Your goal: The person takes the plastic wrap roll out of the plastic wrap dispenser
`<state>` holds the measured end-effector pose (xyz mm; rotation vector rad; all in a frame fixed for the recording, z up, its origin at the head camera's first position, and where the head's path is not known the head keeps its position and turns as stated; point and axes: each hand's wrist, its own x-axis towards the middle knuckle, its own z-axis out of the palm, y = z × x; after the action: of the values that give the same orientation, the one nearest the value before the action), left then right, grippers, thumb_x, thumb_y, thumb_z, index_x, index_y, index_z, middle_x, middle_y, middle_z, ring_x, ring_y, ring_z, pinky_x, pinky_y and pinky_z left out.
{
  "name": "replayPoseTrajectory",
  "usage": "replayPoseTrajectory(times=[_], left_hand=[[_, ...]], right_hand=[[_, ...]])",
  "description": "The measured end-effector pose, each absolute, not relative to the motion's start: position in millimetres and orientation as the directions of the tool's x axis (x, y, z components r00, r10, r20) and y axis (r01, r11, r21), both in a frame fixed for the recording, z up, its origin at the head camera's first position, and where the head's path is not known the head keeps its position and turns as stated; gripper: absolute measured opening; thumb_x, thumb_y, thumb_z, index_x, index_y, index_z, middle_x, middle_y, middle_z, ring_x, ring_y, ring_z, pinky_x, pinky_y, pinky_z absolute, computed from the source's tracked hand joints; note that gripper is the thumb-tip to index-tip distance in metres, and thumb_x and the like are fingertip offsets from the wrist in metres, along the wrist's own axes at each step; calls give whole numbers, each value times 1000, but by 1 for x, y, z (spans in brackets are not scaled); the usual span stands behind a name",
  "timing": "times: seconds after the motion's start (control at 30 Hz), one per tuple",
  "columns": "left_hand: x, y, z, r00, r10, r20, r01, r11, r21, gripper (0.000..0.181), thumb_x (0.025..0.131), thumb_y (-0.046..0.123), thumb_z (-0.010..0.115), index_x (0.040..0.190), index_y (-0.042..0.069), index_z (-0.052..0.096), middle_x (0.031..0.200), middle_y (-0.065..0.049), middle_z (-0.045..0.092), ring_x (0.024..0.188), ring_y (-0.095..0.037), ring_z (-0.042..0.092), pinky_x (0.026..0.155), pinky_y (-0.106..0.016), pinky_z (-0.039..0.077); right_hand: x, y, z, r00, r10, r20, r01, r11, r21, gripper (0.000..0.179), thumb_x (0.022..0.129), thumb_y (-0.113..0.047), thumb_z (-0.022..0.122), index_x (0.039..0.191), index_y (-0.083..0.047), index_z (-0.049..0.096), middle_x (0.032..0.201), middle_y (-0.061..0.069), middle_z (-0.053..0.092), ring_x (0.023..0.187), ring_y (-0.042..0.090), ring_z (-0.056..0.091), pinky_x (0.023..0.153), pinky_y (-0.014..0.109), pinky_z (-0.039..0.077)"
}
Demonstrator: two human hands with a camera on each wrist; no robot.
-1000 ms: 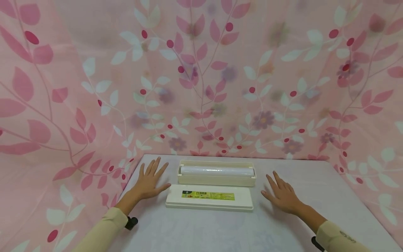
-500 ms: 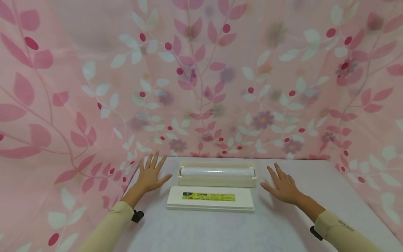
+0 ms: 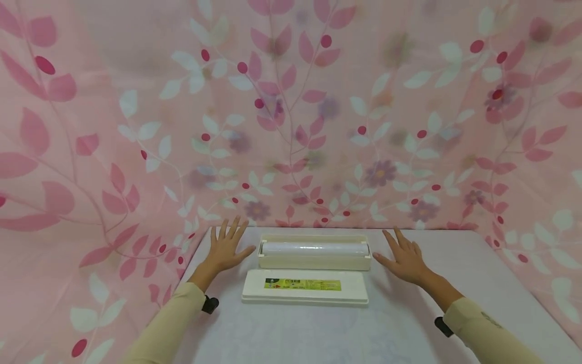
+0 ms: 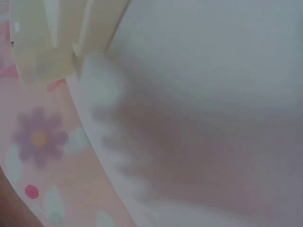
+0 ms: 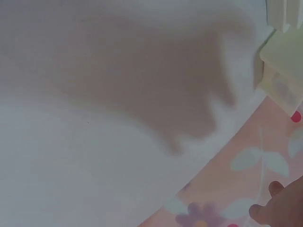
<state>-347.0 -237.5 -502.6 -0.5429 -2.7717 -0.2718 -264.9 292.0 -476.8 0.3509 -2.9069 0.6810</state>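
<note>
A long cream box (image 3: 313,263) stands near the back of the table, holding a roll of cling film (image 3: 313,248) in clear shiny wrap. In front of it lies its white lid (image 3: 304,298), with a green and yellow label (image 3: 302,284) facing up. My left hand (image 3: 225,251) hovers just left of the box with fingers spread, holding nothing. On the other side my right hand (image 3: 406,260) hovers near the box's right end, thumb closest to it. In the right wrist view only some fingertips (image 5: 265,213) show, beside the box end (image 5: 284,61).
The table (image 3: 300,333) has a pale cloth, and its back edge meets a pink floral curtain (image 3: 291,126) that also hangs on both sides. Dark wrist cameras sit under both sleeves. Hand shadows fall on the cloth.
Both hands have moved inward toward the two ends of the box, the left one going right and slightly up, the right one slightly left and up. Box and lid stay put.
</note>
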Motion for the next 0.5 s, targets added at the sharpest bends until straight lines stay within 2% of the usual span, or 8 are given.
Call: replayPoseTrajectory(times=[0.23, 0.5], left_hand=[[-351, -224, -503, -870, 377, 318, 438, 886, 149, 82, 91, 63, 54, 158, 25, 24, 167, -9, 10, 152, -39, 3, 113, -72, -1], [-353, -209, -498, -864, 412, 289, 438, 898, 30, 79, 93, 68, 44, 159, 30, 20, 167, -4, 14, 153, -33, 7, 113, -70, -5]], right_hand=[[-275, 290, -472, -959, -203, 199, -270, 867, -418, 81, 97, -52, 53, 156, -4, 23, 159, 31, 14, 143, 54, 15, 107, 77, 4], [-280, 277, -482, -945, -214, 246, -301, 862, -408, 79, 94, -51, 58, 153, -6, 30, 159, 29, 18, 140, 56, 22, 106, 77, 11]])
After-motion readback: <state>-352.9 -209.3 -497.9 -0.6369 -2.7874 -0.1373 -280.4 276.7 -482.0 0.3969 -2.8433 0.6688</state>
